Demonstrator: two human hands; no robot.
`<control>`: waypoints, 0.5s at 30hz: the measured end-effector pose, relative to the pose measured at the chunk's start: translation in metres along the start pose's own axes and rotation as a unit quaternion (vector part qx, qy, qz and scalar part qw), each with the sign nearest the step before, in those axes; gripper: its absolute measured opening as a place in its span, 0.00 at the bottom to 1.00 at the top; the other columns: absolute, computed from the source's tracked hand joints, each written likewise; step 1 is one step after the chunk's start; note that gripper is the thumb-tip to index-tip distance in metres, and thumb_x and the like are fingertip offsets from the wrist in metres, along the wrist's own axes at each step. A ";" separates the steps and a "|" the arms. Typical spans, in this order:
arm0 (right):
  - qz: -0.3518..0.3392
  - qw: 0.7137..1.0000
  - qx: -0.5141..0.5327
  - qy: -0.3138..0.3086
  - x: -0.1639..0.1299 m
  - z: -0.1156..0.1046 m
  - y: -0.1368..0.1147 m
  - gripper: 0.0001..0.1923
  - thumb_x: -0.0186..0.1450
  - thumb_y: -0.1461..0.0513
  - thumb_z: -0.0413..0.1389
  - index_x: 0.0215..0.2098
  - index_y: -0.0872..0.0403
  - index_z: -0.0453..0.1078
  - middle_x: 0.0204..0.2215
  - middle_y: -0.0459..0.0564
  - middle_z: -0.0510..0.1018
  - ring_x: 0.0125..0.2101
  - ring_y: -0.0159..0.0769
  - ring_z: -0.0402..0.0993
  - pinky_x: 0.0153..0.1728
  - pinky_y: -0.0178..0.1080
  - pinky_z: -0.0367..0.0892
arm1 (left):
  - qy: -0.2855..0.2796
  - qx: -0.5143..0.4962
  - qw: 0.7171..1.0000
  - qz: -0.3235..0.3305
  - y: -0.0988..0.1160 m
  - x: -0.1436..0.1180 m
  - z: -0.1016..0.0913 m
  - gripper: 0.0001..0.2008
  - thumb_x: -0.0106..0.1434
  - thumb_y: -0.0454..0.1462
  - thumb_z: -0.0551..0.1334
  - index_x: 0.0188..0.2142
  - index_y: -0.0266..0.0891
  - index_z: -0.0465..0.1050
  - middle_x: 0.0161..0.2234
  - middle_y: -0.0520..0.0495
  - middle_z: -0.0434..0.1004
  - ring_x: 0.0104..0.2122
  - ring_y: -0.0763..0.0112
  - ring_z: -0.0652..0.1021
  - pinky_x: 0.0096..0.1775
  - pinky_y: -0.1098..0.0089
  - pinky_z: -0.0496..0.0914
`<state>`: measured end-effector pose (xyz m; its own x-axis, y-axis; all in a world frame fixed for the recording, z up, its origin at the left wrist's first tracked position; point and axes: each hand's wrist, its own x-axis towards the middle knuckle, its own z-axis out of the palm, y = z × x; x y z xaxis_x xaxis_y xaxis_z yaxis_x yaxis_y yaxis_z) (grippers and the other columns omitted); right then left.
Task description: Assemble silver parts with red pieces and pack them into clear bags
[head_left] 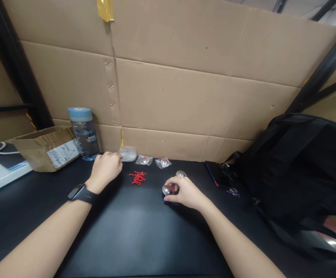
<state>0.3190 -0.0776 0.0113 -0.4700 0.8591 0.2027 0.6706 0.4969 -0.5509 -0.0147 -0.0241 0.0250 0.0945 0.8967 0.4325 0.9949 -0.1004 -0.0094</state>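
Head view of a black worktable (145, 231) backed by a cardboard wall (185, 96). The right hand (185, 192) rests on the table with its fingers curled about a small round silvery piece with a red part at its centre (169, 189), pinning it against the surface where both hands can reach it; a second silvery round piece (180, 174) lies just behind the knuckles, apart from the grasp. The left hand (106, 168), with a smartwatch (79, 193) on its wrist, reaches toward the wall and pinches the edge of a small clear plastic bag (128, 154). Two more small clear bags (153, 161) lie in a row along the wall foot, to the right of the first. A heap of small red parts (138, 177) lies between the hands, nearer the left. A water bottle (84, 133) and an open carton (44, 148) stand to the left, and a black backpack (298, 166) to the right.
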 end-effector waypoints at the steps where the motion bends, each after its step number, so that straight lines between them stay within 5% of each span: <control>1: -0.001 1.000 0.001 0.001 0.000 0.000 0.000 0.20 0.53 0.54 0.72 0.42 0.48 0.77 0.36 0.45 0.81 0.33 0.35 0.75 0.35 0.35 0.67 | 0.017 -0.005 1.000 -0.004 0.000 0.000 -0.003 0.17 0.64 0.37 0.53 0.42 0.38 0.80 0.44 0.36 0.82 0.48 0.48 0.77 0.45 0.56 0.63; 9: -0.012 0.998 0.040 0.051 0.001 -0.002 0.003 0.28 0.54 0.55 0.71 0.51 0.48 0.73 0.39 0.47 0.80 0.33 0.35 0.75 0.38 0.37 0.69 | 0.112 -0.131 0.984 0.046 0.019 -0.005 -0.014 0.08 0.67 0.37 0.57 0.40 0.43 0.75 0.45 0.45 0.82 0.48 0.57 0.76 0.50 0.57 0.56; 13: -0.018 0.992 0.040 0.117 0.003 -0.012 0.005 0.29 0.56 0.56 0.69 0.54 0.47 0.70 0.39 0.47 0.80 0.33 0.35 0.75 0.41 0.39 0.70 | 0.081 -0.218 0.961 0.150 0.058 -0.021 -0.018 0.08 0.68 0.39 0.61 0.46 0.45 0.73 0.41 0.46 0.82 0.48 0.58 0.74 0.50 0.60 0.56; 15: -0.009 0.986 0.044 0.159 0.003 -0.017 0.005 0.28 0.57 0.56 0.69 0.54 0.47 0.70 0.40 0.48 0.80 0.34 0.35 0.75 0.40 0.39 0.70 | 0.029 -0.239 0.941 0.238 0.078 -0.032 -0.020 0.04 0.68 0.40 0.61 0.38 0.45 0.74 0.38 0.48 0.81 0.48 0.59 0.74 0.50 0.60 0.55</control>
<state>0.3309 -0.0699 0.0231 -0.2675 0.8527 0.4487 0.6047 0.5111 -0.6109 0.0595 -0.0694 0.0281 0.5100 0.6775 0.5300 0.7095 -0.6797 0.1862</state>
